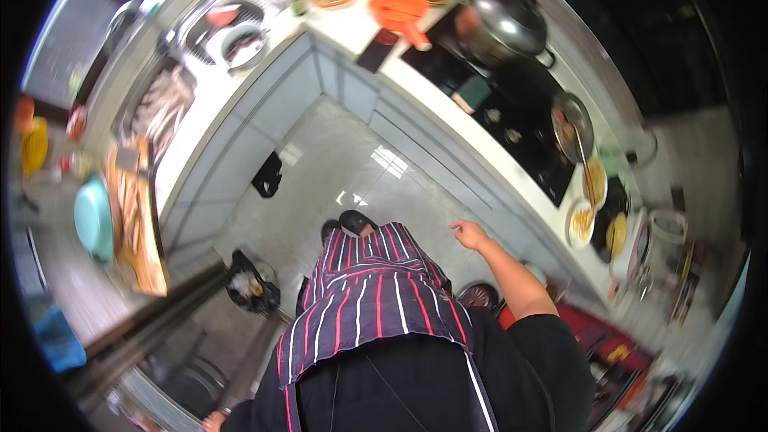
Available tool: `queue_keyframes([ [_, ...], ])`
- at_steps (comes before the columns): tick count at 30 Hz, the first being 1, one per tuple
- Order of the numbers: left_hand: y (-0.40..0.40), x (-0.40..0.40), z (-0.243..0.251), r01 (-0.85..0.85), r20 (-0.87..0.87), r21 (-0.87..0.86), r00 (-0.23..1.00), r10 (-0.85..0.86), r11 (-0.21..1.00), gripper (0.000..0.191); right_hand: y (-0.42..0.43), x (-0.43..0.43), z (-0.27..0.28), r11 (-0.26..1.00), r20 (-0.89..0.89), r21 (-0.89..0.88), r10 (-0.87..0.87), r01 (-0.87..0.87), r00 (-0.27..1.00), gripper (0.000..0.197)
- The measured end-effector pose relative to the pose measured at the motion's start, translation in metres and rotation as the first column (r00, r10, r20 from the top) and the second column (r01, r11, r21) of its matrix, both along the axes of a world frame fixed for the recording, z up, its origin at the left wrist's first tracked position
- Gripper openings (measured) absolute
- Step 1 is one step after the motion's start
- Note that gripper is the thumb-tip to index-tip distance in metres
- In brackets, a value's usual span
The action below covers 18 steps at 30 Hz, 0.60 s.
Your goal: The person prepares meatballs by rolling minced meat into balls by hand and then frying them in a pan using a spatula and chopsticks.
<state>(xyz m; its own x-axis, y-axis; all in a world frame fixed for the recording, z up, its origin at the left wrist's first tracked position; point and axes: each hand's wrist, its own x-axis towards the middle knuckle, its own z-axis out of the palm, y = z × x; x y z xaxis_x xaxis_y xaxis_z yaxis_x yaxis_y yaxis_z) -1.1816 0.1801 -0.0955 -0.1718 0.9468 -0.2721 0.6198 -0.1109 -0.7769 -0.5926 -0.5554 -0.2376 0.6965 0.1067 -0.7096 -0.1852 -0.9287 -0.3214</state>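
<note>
My right hand [469,234] hangs over the tiled floor beside the grey cabinet fronts, its fingers partly curled and nothing seen in it. At the lower left edge, my left hand [214,420] shows only in part, near a dark metal door frame; whether it touches anything is unclear. A striped apron [378,294] covers my front. Closest to my right hand on the counter is a white bowl of yellowish food [581,223]. Beyond it, a frying pan [572,126] with a long utensil sits on the black cooktop [534,96].
A large lidded steel pot [504,21] stands on the cooktop, near an orange strainer [399,7]. The left counter bears a sink [126,111], a wooden cutting board [157,276] with long strips and a turquoise basin [93,219]. On the floor are a lined bin [255,285] and a black bag [268,176].
</note>
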Motion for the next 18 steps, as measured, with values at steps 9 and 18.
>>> queue_keyframes([
  [9,-0.089,0.298,-0.193,0.419,0.656,-0.708,0.687,0.311,0.569,0.051,-0.015,-0.185,-0.028,0.916,-0.151,-0.043,-0.402,0.400,0.903,0.037],
  [18,-0.316,0.609,-0.113,0.727,0.700,-0.675,0.581,0.415,0.121,0.041,-0.139,-0.115,0.061,0.685,0.416,0.200,-0.707,0.701,0.572,0.025],
])
